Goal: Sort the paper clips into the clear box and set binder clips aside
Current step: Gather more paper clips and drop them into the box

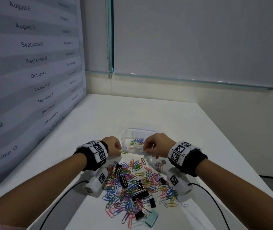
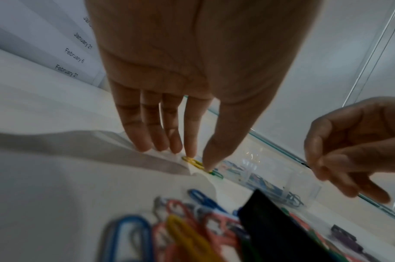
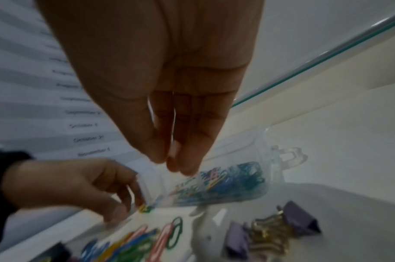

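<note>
A clear box (image 1: 127,137) stands open on the white table (image 1: 174,123), with several coloured paper clips (image 1: 138,141) inside. My left hand (image 1: 119,151) is at its near left corner, thumb and index finger pinching a yellow paper clip (image 2: 193,162) linked with a green one on the table. My right hand (image 1: 146,149) hovers over the box's near edge, fingertips (image 3: 187,170) drawn together, nothing visible between them. A mixed pile of paper clips (image 1: 129,185) and black binder clips (image 1: 139,194) lies nearer me. Purple binder clips (image 1: 160,163) sit apart at the right.
A mint binder clip (image 1: 152,219) lies at the pile's near edge. A printed calendar panel (image 1: 32,72) walls the left side. Black cables (image 1: 61,196) trail from both wrists. The table's right edge (image 1: 232,140) drops off.
</note>
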A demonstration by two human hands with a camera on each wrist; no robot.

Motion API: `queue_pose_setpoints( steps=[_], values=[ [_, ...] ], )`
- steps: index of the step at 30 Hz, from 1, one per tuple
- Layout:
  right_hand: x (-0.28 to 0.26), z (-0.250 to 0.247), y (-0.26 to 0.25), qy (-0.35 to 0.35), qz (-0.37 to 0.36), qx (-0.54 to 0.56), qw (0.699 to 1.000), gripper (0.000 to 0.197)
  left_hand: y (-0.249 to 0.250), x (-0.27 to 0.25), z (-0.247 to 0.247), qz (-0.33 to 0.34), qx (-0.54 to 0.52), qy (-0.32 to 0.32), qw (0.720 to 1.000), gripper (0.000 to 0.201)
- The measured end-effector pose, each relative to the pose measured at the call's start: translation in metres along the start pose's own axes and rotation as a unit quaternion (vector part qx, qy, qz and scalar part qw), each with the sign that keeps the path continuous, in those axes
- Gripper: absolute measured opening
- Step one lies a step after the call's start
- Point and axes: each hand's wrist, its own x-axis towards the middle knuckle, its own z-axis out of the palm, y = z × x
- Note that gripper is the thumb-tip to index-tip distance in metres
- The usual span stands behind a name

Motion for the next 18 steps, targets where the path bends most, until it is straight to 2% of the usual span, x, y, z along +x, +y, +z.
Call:
queue_pose_setpoints(
  steps=[4, 7, 9, 12, 18],
  values=[
    [-0.003, 0.019, -0.007, -0.081, -0.025, -0.149, 0.985, 0.034, 0.0, -0.005, 0.001, 0.025, 0.017, -0.008, 1.0, 0.035],
    [-0.001, 0.035, -0.006, -0.113, -0.034, -0.183, 0.976, 0.062, 0.003, -0.011, 0.002, 0.051, 0.023, -0.029, 0.998, 0.038],
    [0.001, 0.04, -0.006, -0.112, -0.04, -0.186, 0.975, 0.067, 0.008, -0.017, 0.003, 0.063, 0.027, -0.04, 0.997, 0.04],
    [0.002, 0.043, -0.007, -0.108, -0.051, -0.179, 0.977, 0.057, 0.019, -0.025, 0.007, 0.081, 0.04, -0.059, 0.994, 0.044],
    [-0.007, 0.04, -0.013, -0.092, -0.071, -0.125, 0.985, 0.023, 0.042, -0.034, 0.016, 0.124, 0.083, -0.078, 0.986, 0.051]
  ],
)
